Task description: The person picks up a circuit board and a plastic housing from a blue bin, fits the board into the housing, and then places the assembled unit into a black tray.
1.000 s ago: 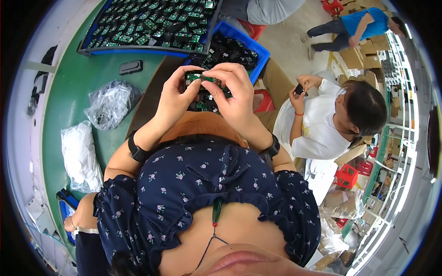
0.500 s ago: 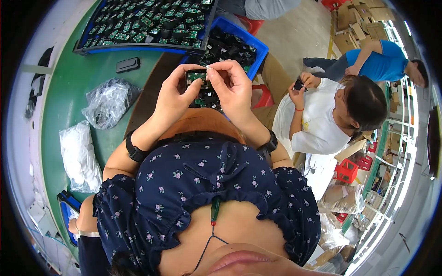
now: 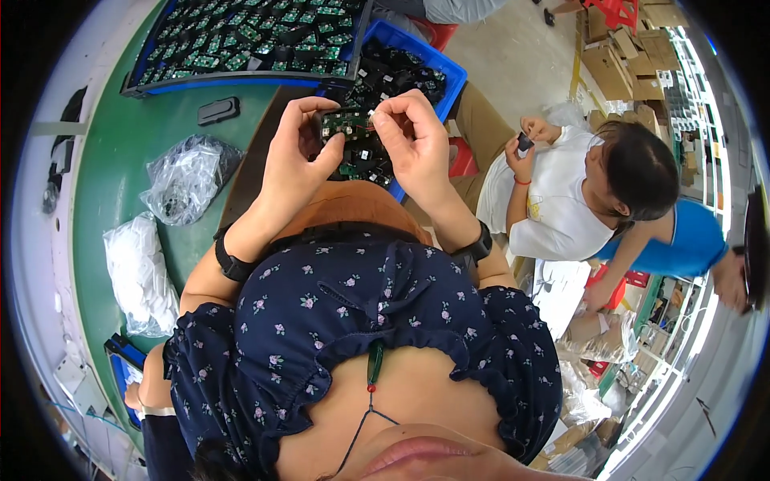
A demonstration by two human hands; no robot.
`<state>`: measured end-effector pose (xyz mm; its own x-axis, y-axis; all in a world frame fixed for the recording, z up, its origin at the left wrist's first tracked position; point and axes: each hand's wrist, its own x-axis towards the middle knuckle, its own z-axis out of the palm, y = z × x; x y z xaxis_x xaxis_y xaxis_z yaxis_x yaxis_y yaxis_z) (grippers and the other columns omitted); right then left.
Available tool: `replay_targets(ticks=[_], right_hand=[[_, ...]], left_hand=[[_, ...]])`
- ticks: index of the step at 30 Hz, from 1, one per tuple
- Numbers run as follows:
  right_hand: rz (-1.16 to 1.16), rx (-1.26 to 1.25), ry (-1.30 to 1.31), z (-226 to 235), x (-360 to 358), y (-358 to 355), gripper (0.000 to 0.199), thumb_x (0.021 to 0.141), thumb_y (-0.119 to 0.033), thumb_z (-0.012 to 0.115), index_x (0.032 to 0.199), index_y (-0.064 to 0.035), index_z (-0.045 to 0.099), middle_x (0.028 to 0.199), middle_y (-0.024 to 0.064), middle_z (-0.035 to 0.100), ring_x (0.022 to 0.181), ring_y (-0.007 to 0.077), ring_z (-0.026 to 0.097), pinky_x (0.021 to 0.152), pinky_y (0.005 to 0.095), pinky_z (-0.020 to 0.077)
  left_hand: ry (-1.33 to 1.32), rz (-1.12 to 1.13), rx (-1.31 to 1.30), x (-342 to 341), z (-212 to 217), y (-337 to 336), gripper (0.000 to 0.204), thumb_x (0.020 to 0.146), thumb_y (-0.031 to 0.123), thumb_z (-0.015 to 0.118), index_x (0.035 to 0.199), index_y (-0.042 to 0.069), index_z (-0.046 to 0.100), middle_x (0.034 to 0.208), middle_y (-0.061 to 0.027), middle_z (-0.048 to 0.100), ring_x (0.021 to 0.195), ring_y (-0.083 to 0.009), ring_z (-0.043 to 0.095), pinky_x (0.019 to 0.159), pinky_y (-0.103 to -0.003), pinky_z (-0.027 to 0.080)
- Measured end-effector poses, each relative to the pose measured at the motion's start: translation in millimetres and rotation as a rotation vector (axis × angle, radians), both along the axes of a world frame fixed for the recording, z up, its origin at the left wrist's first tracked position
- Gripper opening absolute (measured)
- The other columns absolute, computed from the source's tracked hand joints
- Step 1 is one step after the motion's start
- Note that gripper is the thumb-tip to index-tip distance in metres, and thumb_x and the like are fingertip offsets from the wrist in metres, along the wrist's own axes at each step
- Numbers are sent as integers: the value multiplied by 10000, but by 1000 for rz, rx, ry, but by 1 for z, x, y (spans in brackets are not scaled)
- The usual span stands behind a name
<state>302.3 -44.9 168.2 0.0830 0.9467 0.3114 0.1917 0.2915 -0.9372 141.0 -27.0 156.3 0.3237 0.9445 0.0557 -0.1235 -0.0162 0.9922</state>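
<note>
Working on one unit, seemingly midway: left hand (image 3: pixel 298 148) clamped on the circuit board's (image 3: pixel 345 124) left end, right hand (image 3: pixel 417 148) pinching a white connector (image 3: pixel 371 119) at its right end; can't tell if it's seated. Similar boards fill the tray (image 3: pixel 241 80); finished or not, unclear. Board's held up near the blue bin (image 3: pixel 453 80), green, with small pale components, dark edging.
</note>
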Motion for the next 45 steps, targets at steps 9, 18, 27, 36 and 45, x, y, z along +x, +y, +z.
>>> replay_targets(ticks=[9,18,27,36,45], right_hand=[[115,-91,-245,8,0,0,74,792,-17,609,767,-16,539,733,-7,461,584,40,421,508,184,343],[81,-111,-306,6,-4,2,89,752,-7,619,739,-13,531,706,-3,467,572,47,424,496,197,347],[67,-134,-300,8,-6,3,93,749,0,612,735,-11,521,702,-2,458,568,46,414,503,193,341],[53,-74,-278,2,-8,3,98,713,-20,622,756,-15,534,697,71,487,560,166,533,498,278,424],[89,-15,-264,-4,-9,2,89,741,20,589,792,5,517,751,98,489,602,209,542,528,287,434]], left_hand=[[142,97,127,1,-3,4,337,773,-19,600,1087,20,482,853,-30,550,681,-51,494,588,-194,428],[275,197,318,3,-7,3,374,720,4,644,1060,21,490,819,-50,524,640,-103,497,548,-230,422],[416,232,545,4,0,4,397,680,-10,657,1040,10,492,856,-98,486,629,-206,523,517,-281,435],[434,262,602,5,-2,4,391,664,-13,666,1016,1,498,843,-108,484,617,-226,525,501,-292,436],[462,244,591,3,-2,2,381,656,-22,663,1000,2,501,835,-105,474,575,-216,511,467,-296,420]])
